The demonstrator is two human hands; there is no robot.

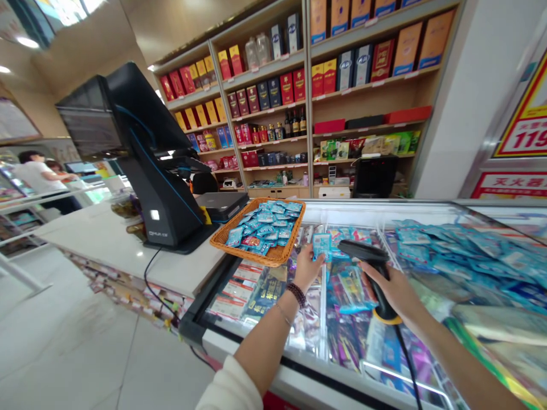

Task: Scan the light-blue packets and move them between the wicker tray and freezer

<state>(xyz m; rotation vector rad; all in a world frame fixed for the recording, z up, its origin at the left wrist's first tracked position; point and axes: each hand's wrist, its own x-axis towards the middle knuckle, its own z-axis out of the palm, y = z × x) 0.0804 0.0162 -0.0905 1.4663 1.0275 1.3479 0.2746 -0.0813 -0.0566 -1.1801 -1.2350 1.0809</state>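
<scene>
My left hand [306, 267] pinches a small blue sachet [321, 246] upright between its fingers, just in front of the head of the scanner. My right hand [391, 290] grips a black handheld barcode scanner [368, 253] with a yellow collar, its cable trailing down. Both hands are above the glass top of a display freezer [342, 213]. To the left of my left hand, a woven wicker basket [256, 254] rests on the freezer's edge, heaped with several blue sachets [267, 228]. More packets lie under the glass.
A black POS terminal [162, 193] stands on the white counter [98, 233], with a black device [222, 205] behind the basket. Wooden shelves [265, 114] of boxed liquor line the back wall. A person [36, 176] stands at the far left. A tiled floor lies below the counter.
</scene>
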